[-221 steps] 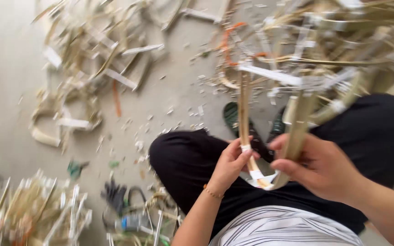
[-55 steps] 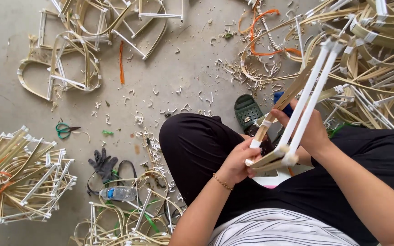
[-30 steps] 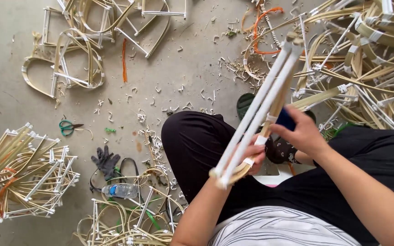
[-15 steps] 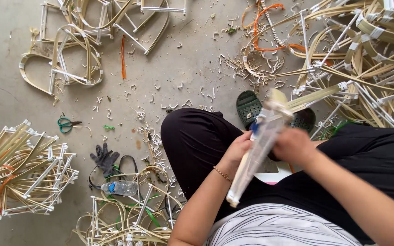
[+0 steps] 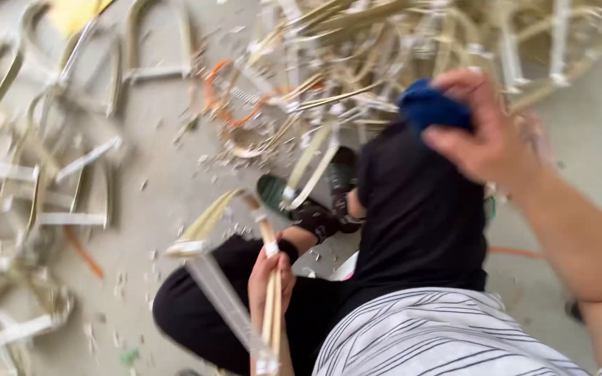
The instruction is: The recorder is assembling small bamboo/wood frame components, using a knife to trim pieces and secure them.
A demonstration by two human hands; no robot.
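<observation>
left hand: the left hand is low in the middle of the view, fingers wrapped tight around a bamboo frame, right over the lap

frame: thin pale sticks taped together with white tape at the joints. One stick runs straight up through the fist, and a longer bar slants off to the left toward a curved strip at the top. It sits above the black trousers, tilted, with the bottom end cut off by the edge of the view

right hand: the right hand is lifted up at the upper right, well apart from the frame, fingers closed on a dark blue object. Pretty blurry, so can't tell what the blue thing actually is

legs: person is sitting on the floor, one knee raised in the middle, a striped white shirt at the bottom

feet: a dark green sandal shows near the raised knee, just beside the top of the frame

floor: grey concrete floor covered in small pale chips and shavings

pile: big tangle of bent bamboo strips across the top, with an orange cord looping through it

left side: more curved taped bamboo pieces lying flat on the floor, all smeared by motion blur
</observation>
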